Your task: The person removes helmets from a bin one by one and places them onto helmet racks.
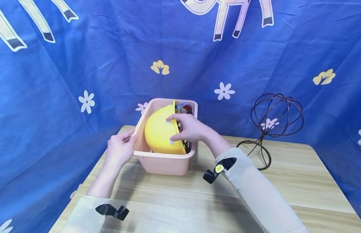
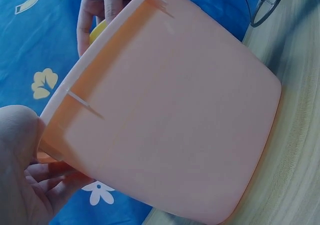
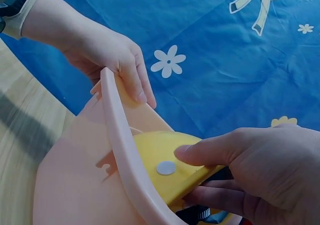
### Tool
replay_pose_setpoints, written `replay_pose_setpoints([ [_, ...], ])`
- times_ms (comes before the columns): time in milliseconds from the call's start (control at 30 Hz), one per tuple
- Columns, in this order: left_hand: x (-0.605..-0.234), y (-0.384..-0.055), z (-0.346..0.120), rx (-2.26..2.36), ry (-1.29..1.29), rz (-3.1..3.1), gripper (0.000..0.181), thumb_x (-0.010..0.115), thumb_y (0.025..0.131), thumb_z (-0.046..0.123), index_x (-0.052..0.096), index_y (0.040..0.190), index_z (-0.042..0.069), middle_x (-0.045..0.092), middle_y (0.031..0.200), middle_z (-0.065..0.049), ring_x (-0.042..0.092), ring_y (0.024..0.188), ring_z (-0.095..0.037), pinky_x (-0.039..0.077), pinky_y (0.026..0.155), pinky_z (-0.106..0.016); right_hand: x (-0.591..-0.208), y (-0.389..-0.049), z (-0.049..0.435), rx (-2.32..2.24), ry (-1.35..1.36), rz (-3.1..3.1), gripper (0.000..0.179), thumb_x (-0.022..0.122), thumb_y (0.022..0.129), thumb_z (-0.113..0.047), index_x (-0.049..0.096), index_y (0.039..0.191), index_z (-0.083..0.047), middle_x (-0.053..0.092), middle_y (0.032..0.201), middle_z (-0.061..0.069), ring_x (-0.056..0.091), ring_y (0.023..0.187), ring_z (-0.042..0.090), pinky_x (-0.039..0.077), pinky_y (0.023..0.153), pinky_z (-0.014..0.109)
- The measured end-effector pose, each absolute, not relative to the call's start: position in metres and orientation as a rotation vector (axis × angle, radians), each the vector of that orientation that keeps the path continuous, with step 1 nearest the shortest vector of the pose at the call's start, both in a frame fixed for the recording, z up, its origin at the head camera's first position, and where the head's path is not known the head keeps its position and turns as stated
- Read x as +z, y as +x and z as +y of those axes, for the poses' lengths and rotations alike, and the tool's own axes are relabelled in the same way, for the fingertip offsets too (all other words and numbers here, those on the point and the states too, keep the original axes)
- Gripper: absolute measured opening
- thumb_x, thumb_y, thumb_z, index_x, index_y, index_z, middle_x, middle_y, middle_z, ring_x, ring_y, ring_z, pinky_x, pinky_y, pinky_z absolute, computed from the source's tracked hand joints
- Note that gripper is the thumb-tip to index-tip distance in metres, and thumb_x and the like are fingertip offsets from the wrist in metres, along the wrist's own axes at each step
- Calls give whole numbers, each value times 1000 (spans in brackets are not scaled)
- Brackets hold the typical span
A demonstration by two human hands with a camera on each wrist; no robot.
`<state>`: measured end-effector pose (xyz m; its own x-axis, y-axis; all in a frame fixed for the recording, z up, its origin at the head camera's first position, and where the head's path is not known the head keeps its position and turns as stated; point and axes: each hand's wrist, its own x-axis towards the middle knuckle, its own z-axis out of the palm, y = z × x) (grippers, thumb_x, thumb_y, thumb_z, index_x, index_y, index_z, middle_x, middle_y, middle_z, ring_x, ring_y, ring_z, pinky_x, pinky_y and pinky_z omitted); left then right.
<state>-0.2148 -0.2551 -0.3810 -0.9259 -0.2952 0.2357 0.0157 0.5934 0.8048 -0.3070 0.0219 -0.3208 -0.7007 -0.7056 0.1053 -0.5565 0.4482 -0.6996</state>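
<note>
A yellow hard hat [image 1: 160,131] with white round studs lies on its side in a pale pink plastic bin [image 1: 164,165], its brim facing right. My right hand [image 1: 190,127] pinches the brim. In the right wrist view, the thumb presses the yellow shell [image 3: 160,145] beside a white stud, while other fingers go beneath the edge. On the bin's left side, my left hand [image 1: 120,147] grips the rim. The left wrist view shows the bin's outer wall [image 2: 175,105] and the left hand's fingers [image 2: 55,180] under the rim. Black parts show inside the hat's opening.
Inside the bin, right of the hat, are small dark, red and blue things [image 1: 185,109], partly hidden. A dark wire whisk-shaped frame [image 1: 260,137] stands on the wooden table [image 1: 174,200] at right. A blue patterned cloth [image 1: 125,64] hangs behind the table.
</note>
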Motion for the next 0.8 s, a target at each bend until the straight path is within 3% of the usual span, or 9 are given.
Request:
replay_pose_setpoints([
  [300,-382,-216,-255,-1261,232,-2470,42,66,106,26,65,145,10,68,134,-20,69,119,-35,56,96,-51,-324,-308,16,-1178,-1054,2497,73,93,78,-3,62,144,-8,59,128,12,71,84,26,60,83,30],
  [567,-381,-214,-251,-1239,247,-2477,42,64,107,26,65,146,11,70,130,-21,69,121,-35,55,100,-52,-323,-305,14,-1144,-1015,2584,80,94,77,-5,58,149,-8,59,143,8,57,124,20,47,111,35],
  [800,-382,-214,-252,-1226,252,-2476,42,63,107,28,65,146,12,72,126,-20,68,121,-35,53,102,-52,-317,-307,22,-1277,-1037,2552,79,94,78,-4,57,147,0,60,142,14,61,123,20,49,108,32],
])
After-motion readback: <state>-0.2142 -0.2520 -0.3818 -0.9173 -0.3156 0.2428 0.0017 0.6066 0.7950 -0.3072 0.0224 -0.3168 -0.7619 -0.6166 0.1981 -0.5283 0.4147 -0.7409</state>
